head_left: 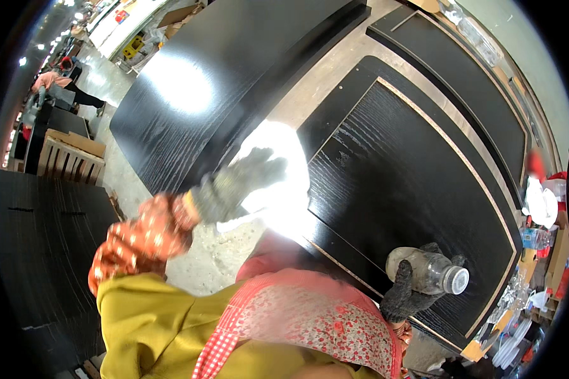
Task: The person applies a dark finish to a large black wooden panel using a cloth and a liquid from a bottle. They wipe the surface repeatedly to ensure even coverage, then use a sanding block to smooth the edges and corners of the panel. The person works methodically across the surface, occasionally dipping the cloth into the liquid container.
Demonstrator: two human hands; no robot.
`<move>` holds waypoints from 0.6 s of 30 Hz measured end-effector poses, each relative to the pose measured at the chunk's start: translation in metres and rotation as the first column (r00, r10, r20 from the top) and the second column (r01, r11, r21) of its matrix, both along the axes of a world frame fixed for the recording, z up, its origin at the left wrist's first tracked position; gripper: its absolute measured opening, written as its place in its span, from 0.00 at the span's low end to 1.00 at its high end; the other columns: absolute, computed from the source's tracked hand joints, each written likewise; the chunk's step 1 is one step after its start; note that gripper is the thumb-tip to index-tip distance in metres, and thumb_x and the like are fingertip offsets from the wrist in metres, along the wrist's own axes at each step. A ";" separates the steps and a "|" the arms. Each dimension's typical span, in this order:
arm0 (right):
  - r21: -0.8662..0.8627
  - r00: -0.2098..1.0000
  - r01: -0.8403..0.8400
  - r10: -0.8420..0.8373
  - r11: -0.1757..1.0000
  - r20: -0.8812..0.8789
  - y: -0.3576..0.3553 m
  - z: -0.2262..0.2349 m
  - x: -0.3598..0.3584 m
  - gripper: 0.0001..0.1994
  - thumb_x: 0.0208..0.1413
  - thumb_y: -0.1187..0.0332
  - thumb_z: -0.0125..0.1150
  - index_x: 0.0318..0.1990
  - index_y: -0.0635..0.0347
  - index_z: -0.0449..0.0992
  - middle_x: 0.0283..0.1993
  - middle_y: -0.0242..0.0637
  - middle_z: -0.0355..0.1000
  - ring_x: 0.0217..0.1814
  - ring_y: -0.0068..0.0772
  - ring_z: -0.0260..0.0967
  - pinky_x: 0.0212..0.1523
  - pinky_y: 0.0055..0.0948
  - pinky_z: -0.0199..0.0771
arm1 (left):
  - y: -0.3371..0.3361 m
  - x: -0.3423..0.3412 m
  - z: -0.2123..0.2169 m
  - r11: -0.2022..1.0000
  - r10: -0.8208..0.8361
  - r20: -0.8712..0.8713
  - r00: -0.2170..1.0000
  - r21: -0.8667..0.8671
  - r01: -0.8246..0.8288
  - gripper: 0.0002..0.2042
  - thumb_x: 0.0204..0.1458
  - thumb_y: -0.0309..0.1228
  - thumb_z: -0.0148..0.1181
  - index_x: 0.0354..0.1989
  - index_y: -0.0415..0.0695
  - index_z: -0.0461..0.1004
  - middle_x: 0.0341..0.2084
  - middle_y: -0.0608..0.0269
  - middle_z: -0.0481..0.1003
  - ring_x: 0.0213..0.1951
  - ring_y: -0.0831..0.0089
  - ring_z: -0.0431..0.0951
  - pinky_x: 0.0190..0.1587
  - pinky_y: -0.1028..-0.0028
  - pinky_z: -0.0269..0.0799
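My right hand (406, 294), in a dark knit glove, is closed round a clear bottle (428, 273) with a pale cap. The bottle lies tilted over a black wood-grain panel (417, 189) with a thin light-coloured line set in from its edges. My left hand (243, 180), in a grey-green glove, is stretched out flat with its fingers extended, slightly blurred. Around and under it is a glaring white patch (278, 145); whether it is a cloth or sheet, I cannot tell. A larger glossy black board (234, 69) lies just beyond the left hand.
Another black lined panel (461, 76) lies at the far right. Black boards (50, 252) are stacked at the left, near a slatted wooden crate (73, 158). Bottles, cardboard and plastic clutter (537, 246) line the right side. Another person (57, 82) bends at the far left.
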State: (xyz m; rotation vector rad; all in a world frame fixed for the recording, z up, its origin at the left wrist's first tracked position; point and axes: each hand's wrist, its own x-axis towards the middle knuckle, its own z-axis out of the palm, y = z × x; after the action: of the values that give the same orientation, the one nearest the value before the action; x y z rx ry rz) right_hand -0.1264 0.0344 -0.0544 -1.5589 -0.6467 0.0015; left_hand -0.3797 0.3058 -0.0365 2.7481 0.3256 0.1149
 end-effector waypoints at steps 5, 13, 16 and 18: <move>0.011 0.997 -0.037 0.037 0.999 -0.071 -0.003 0.003 0.001 0.49 0.44 0.73 0.72 0.69 0.68 0.42 0.55 0.46 0.63 0.56 0.42 0.65 0.59 0.40 0.65 | -0.040 -0.039 0.006 1.000 0.013 0.022 1.000 0.018 -0.014 0.24 0.53 0.34 0.58 0.60 0.44 0.67 0.62 0.53 0.64 0.67 0.53 0.58 0.68 0.52 0.51; -0.076 0.993 -0.086 0.079 0.993 -0.084 -0.009 0.009 -0.002 0.45 0.41 0.71 0.75 0.64 0.68 0.50 0.55 0.46 0.65 0.52 0.38 0.67 0.56 0.38 0.68 | 0.048 0.063 -0.003 0.997 -0.069 0.163 0.984 -0.011 0.072 0.26 0.55 0.35 0.53 0.63 0.41 0.62 0.63 0.50 0.61 0.66 0.55 0.59 0.68 0.61 0.53; -0.130 0.992 -0.041 0.056 0.991 0.113 -0.005 0.009 -0.002 0.39 0.38 0.71 0.76 0.57 0.67 0.59 0.50 0.43 0.69 0.48 0.35 0.70 0.51 0.37 0.71 | 0.098 0.132 -0.031 0.995 -0.011 0.322 0.947 0.097 -0.021 0.25 0.56 0.34 0.58 0.62 0.42 0.64 0.59 0.52 0.67 0.61 0.58 0.67 0.64 0.65 0.60; -0.193 0.993 -0.107 0.116 0.975 0.035 -0.010 0.015 -0.001 0.40 0.39 0.70 0.75 0.59 0.67 0.57 0.50 0.42 0.68 0.49 0.37 0.69 0.53 0.37 0.70 | 0.127 0.176 -0.042 0.993 0.081 0.419 0.904 -0.110 -0.038 0.25 0.56 0.34 0.59 0.62 0.43 0.64 0.59 0.52 0.67 0.61 0.59 0.67 0.62 0.66 0.62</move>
State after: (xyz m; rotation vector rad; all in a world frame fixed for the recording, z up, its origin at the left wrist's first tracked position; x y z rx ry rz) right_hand -0.1271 0.0245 -0.0398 -1.7085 -0.7886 0.1154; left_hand -0.2032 0.4328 -0.0789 2.5253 0.2839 0.6822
